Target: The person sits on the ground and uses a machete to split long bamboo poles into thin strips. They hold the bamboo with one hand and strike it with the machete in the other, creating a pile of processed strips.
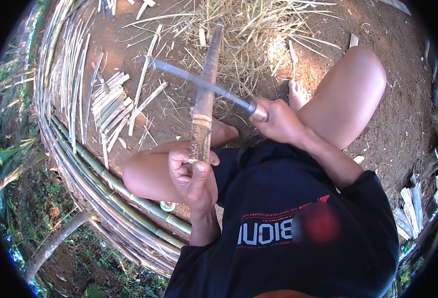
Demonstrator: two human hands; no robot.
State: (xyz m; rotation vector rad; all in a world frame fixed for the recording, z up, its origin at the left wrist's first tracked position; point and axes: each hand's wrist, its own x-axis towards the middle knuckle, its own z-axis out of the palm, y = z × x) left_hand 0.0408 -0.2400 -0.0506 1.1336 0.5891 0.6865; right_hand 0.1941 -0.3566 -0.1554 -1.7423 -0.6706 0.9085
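Observation:
My left hand (191,178) is closed around the lower end of a brown, split length of bamboo (201,130). The piece points away from me, with a pale ringed joint partway along it. In my closed right hand (280,121) is the handle of a long, narrow knife (178,72). Its blade, slightly blurred, reaches to the left and crosses over the bamboo above the joint. Whether the edge touches the bamboo, I cannot tell.
A heap of thin shavings (251,39) lies beyond the bamboo on bare soil. Short split pieces (112,107) are piled to the left. Long bamboo poles (124,186) curve along the left side. My bent legs flank the work, and pale folded sheets (409,213) lie at far right.

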